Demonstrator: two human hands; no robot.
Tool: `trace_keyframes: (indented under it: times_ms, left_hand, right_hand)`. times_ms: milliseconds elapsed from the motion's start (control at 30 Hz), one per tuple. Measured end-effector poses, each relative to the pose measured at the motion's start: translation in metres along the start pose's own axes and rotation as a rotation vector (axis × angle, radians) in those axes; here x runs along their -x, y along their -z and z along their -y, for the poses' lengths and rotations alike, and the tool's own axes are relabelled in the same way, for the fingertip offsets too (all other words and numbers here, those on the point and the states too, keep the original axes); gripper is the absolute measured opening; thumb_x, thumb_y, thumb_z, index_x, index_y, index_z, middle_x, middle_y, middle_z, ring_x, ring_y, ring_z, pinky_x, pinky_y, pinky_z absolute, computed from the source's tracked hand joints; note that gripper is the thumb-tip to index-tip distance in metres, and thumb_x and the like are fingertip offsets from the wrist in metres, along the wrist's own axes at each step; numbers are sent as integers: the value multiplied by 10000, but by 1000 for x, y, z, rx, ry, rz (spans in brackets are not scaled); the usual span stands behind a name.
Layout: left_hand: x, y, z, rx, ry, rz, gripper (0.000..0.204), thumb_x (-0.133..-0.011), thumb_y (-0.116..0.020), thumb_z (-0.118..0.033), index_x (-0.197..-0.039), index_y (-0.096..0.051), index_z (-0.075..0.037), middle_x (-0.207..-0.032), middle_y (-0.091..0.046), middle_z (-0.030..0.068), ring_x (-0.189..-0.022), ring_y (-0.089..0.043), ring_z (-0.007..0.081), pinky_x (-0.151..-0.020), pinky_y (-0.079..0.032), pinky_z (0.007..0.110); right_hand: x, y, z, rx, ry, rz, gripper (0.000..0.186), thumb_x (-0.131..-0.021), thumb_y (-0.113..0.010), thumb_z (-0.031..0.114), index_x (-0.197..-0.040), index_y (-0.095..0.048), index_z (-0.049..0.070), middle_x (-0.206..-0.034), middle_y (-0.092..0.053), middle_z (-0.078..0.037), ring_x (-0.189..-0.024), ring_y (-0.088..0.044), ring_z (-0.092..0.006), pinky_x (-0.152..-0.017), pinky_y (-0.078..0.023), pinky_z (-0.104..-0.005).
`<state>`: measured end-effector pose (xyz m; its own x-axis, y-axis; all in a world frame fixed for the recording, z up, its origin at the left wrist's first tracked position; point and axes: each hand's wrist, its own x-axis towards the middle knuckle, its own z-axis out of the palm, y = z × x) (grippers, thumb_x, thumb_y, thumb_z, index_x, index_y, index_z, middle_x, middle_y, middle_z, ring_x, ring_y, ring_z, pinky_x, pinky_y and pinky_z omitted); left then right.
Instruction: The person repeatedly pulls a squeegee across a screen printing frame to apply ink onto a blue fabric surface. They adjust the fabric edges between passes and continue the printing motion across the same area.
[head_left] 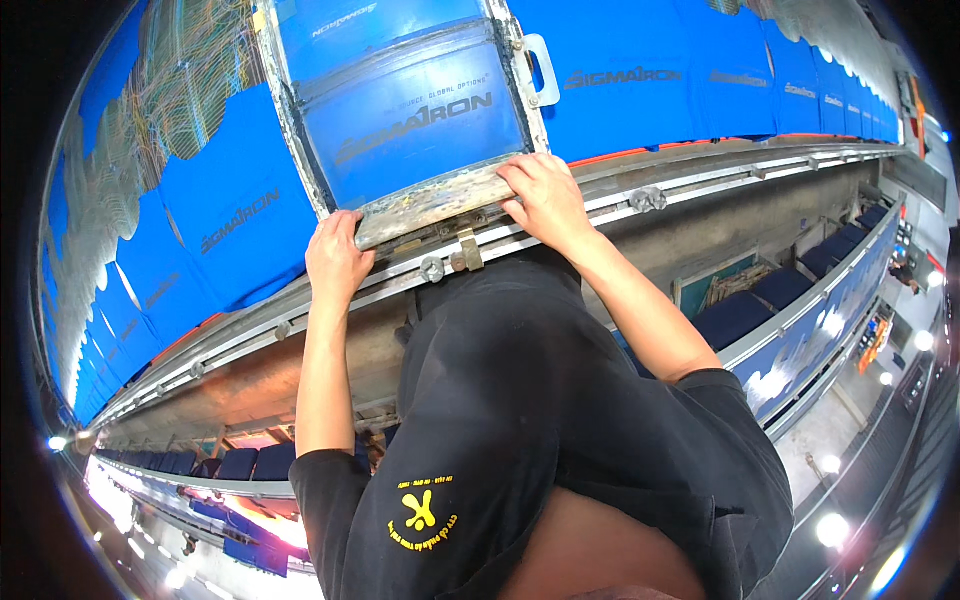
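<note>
Blue cloth flanking screen frame, left fingers, right fingers gripping smeared near-edge bar

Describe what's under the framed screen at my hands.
Through the framed screen, blue fabric shows, extending beyond both sides. Whatever lies directly beneath its opaque near bar is covered.

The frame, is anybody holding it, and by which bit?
Yes: the left hand and the right hand hold the frame by its near edge, one towards each end.
</note>
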<state>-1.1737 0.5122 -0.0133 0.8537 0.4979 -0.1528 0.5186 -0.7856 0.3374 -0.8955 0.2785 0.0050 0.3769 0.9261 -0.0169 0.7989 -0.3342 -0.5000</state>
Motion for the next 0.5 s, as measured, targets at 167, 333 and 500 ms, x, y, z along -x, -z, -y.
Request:
trace_keyframes:
  times_ms: [167,333,500]
  left_hand:
    - [7,-6,2,-14,40,-84,504,-627,-875,-94,-1109,-728,-103,-1077,-726,58,-1034,-709,294,-887,-586,405]
    - [12,-11,8,-39,21,-133,471,-630,-883,-137,-1079,-743,-118,-1068,-734,51,-1025,-713,286,-873,-589,406]
    - [10,-7,4,-58,33,-145,439,-638,-870,-127,-1061,-752,-118,-1033,-735,57,-1008,-713,295,-874,-589,408]
  right_hand:
    - [-1,-13,-3,91,35,-24,407,-726,-852,139,-1108,-718,105,-1087,-694,-45,-1071,-644,-284,-958,-499,-448]
    - [-2,-23,-8,135,84,-66,388,-678,-880,158,-1033,-723,131,-988,-669,-30,-1005,-639,-270,-898,-498,-439]
    - [1,-24,-7,113,105,-98,388,-703,-906,237,-1037,-743,126,-976,-677,-36,-986,-649,-268,-902,-494,-436]
